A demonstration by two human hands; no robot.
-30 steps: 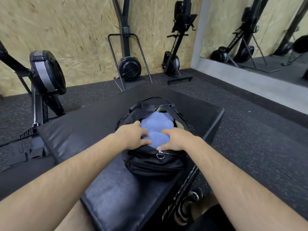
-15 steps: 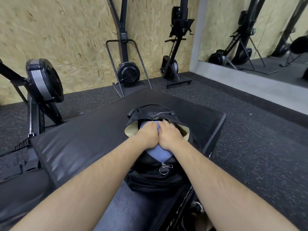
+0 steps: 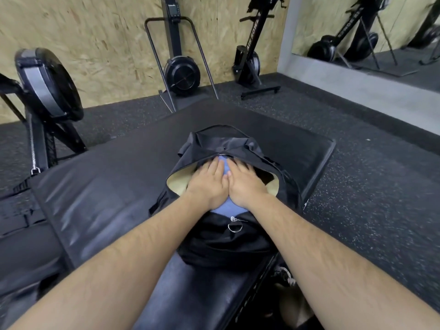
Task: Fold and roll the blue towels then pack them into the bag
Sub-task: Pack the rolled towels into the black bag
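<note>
A second ago the blue towels lay broadly exposed in the mouth of the bag, with the hands at its near edge. Now both hands have moved deeper in. The left hand and right hand lie side by side, thumbs touching, fingers straight and pressed flat on the towels. The bag's far flap now reaches over the fingertips, and only a strip of blue shows between the hands and another just below the wrists. A metal zip ring hangs just nearer than the wrists.

The bag sits on a black padded box on a speckled rubber floor. Beyond the hands, rowing machines stand upright against a chipboard wall; another rower's fan housing is far off to the left hand's side, and a mirror is mounted on the wall to the right.

The fingertips are blurred and partly under the flap. How many towels are inside cannot be told. A shoe shows partly below the right forearm.
</note>
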